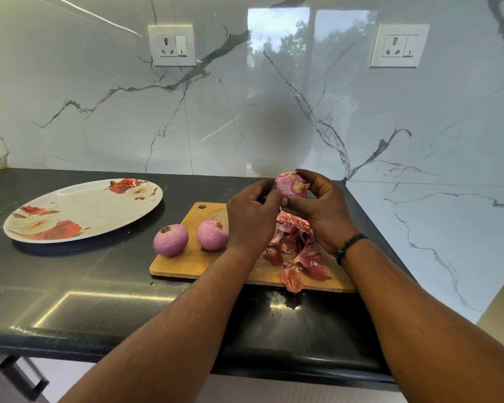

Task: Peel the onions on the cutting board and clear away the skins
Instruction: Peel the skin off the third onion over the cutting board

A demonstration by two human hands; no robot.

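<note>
Wall: white glossy marble wall with dark veins point(99, 112) behind the scene, with two white socket plates point(172, 45) on it.
Worktop: dark polished stone worktop point(85, 286), it carries the plate and the board.
Plate: large oval white plate with red rose print point(82, 210), at the left, apart from the board.
Board: rectangular light wooden cutting board with a round hole in one corner point(192, 263), near the middle of the worktop.
Skins: loose pile of dry reddish-purple onion skins point(294, 251) on the right half of the board; one piece hangs over the near edge.
Peeled onions: two smooth pink-purple peeled onions point(170, 239) side by side on the left part of the board, near each other, left of the left hand.
Held onion: partly peeled purple onion point(292, 185), lifted above the far edge of the board, between both hands.
Left hand point(252, 216): fingers curled against the left side of the held onion.
Right hand point(323, 207): fingers point(309, 177) curled over the top and right side of the held onion, thumb under it; a black band sits on the wrist.
</note>
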